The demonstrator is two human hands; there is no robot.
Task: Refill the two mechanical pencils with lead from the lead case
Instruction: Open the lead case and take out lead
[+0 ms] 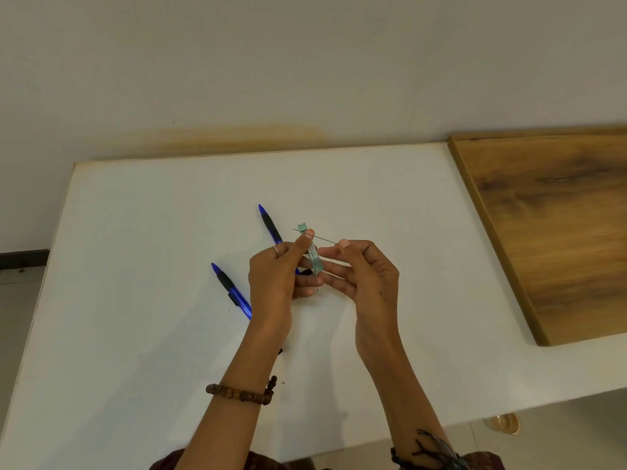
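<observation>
Two blue mechanical pencils with black grips lie on the white table [135,232]. One pencil [269,223] lies farther back, its rear end hidden behind my left hand. The other pencil [230,290] lies nearer, to the left, and runs under my left wrist. My left hand [274,276] holds the small green lead case [314,254] upright above the table, thumb near its open flap. My right hand [359,269] pinches a thin lead [322,238] that crosses the top of the case. Another thin lead pokes out below the case.
A wooden board [549,225] lies on the table's right side. The wall rises behind the table's far edge. A small round golden object [507,424] sits on the floor below the table's near right edge.
</observation>
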